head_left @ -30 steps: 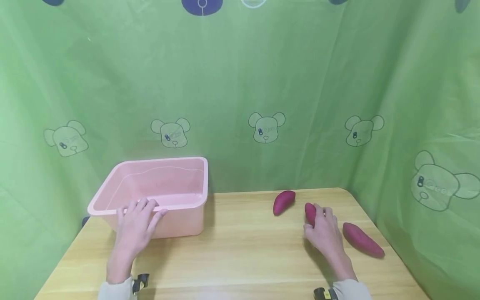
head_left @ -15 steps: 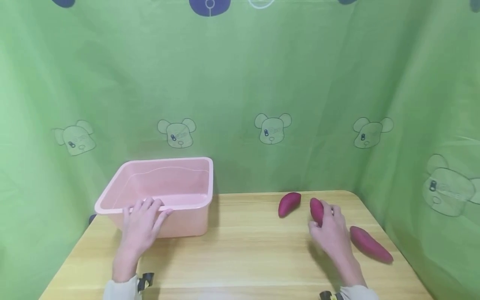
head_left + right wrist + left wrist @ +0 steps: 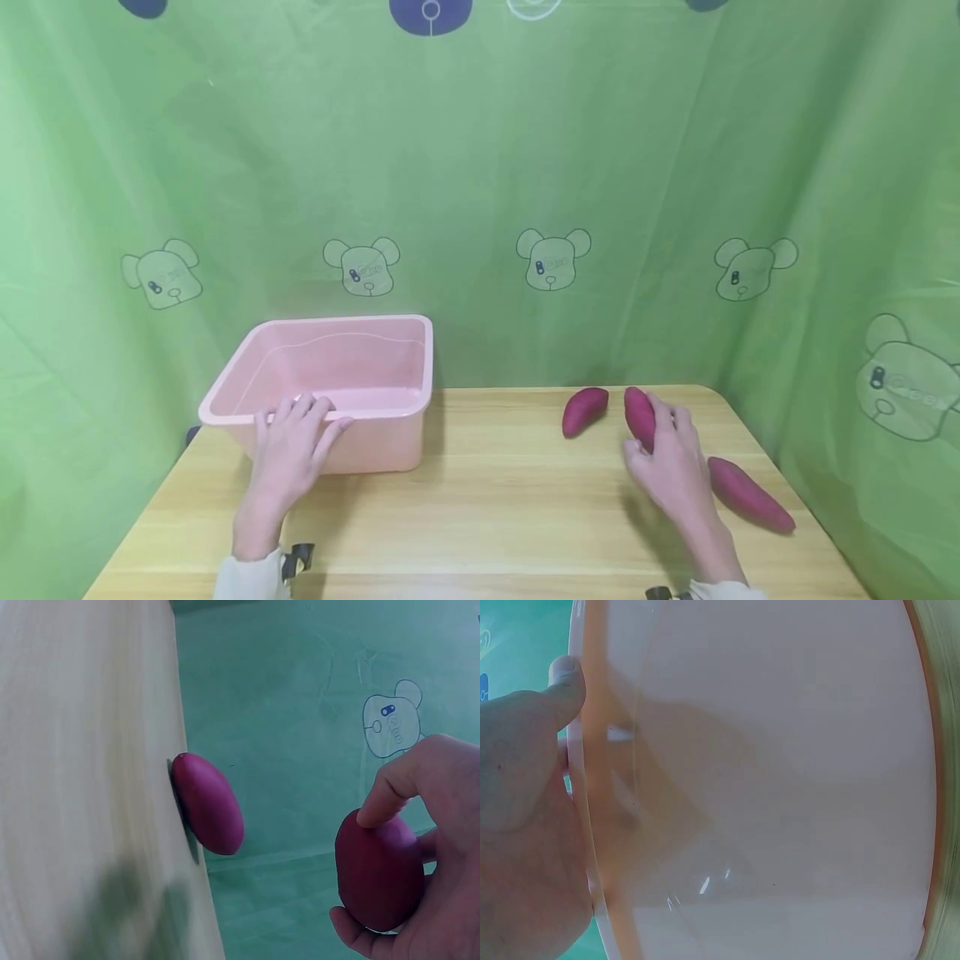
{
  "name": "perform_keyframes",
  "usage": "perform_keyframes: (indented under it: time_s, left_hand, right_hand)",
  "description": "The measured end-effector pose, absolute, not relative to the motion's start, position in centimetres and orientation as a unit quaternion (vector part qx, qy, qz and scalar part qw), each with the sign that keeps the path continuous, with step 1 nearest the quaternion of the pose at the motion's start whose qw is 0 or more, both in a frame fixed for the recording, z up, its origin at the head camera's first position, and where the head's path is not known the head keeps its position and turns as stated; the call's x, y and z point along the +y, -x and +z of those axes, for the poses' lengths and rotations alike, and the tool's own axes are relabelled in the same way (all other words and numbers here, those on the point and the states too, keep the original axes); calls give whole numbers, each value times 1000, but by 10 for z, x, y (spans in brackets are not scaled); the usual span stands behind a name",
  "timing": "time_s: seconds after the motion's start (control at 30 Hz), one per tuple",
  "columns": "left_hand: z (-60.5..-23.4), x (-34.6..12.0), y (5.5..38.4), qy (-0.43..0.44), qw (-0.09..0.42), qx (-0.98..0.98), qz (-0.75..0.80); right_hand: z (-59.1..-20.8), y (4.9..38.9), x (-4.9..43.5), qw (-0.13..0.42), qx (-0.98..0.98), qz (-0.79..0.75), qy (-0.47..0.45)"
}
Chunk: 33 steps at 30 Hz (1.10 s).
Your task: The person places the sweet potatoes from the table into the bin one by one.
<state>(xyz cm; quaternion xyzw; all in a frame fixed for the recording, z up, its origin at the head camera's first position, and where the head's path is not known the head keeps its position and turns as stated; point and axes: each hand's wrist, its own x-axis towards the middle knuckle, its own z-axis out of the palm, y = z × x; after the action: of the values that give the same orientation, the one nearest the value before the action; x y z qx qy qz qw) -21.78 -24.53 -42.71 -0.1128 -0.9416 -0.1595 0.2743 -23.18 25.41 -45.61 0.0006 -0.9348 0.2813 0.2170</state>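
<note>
Two hands are working well apart over the wooden tabletop point(image 3: 510, 508), each occupied with something different. On the left side, the left hand point(image 3: 288, 458) is gripping the near rim of a pink tub point(image 3: 375, 450), its fingers hooking over into the opening while the thumb point(image 3: 566, 690) is pressing along the rim. That tub is standing upright at the back left, its mouth facing up.

Over on the right, the right hand point(image 3: 671, 467) is pinching a purple-red sweet potato point(image 3: 640, 417), fingers and thumb closing on opposite sides, and the right wrist view is showing it hanging above the wood, apart from the surface.

Two more are lying on the tabletop: a shorter sweet potato point(image 3: 585, 411) is resting slantwise near the far edge, just left of the held one, and a longer sweet potato point(image 3: 750, 496) is stretching diagonally beside the right wrist, close to the right edge. Behind it all, a green curtain point(image 3: 465, 167) is hanging, outlined bear heads point(image 3: 552, 265) running across it.
</note>
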Motion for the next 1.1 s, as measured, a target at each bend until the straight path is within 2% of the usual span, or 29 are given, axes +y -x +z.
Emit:
perform_keyframes:
  time_s: [0.87, 1.1]
  left_hand:
    - [-428, -246, 219, 106, 262, -946, -160]
    - [-429, -245, 219, 107, 267, -944, -158]
  right_hand:
    - [-435, 219, 242, 275, -919, 281, -44]
    - [-430, 216, 240, 274, -918, 284, -47]
